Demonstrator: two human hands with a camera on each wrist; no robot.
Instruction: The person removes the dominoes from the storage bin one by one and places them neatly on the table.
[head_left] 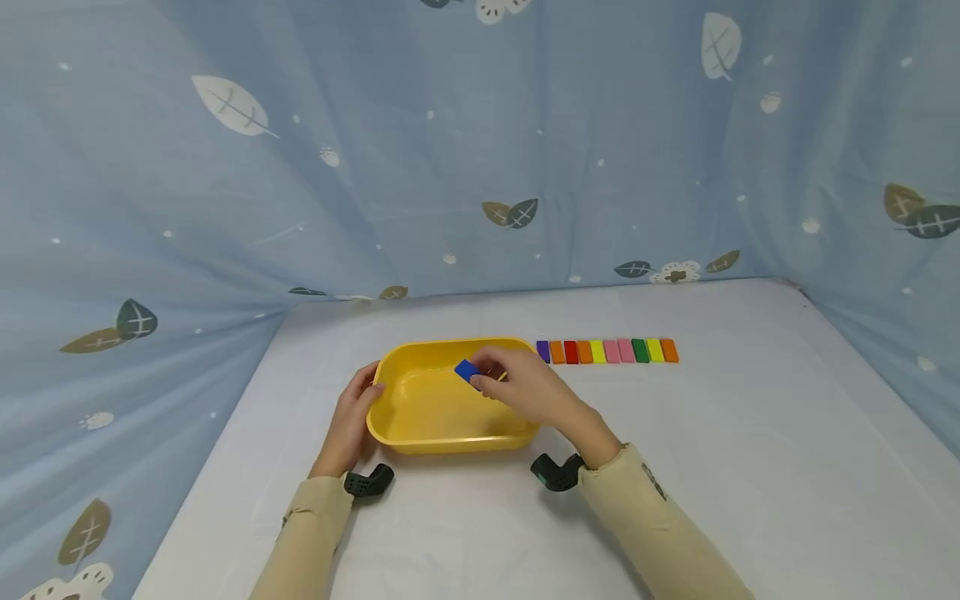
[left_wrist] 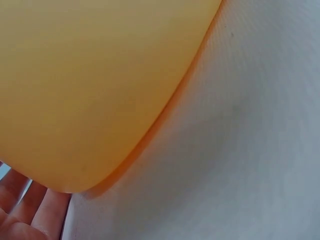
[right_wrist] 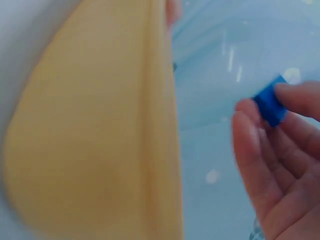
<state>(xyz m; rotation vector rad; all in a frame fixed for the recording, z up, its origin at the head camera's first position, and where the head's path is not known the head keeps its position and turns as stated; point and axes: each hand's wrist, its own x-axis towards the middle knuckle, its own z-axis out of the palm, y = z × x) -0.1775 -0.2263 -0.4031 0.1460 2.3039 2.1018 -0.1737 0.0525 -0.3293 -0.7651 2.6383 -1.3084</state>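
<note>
A yellow plastic basin stands on the white-covered table. At its left end my left hand grips the rim, thumb over the edge and fingers along the outside wall. In the left wrist view, the fingers show beside the basin's wall. My right hand is above the basin's right half and pinches a small blue block between thumb and fingers. The right wrist view shows this blue block held at the fingertips. Part of the basin's inside is hidden beneath the right hand.
Right of the basin, a row of flat coloured blocks runs along the table, in purple, orange, red, yellow, pink and green. Behind the table hangs a blue leaf-patterned curtain. A black device sits at each wrist.
</note>
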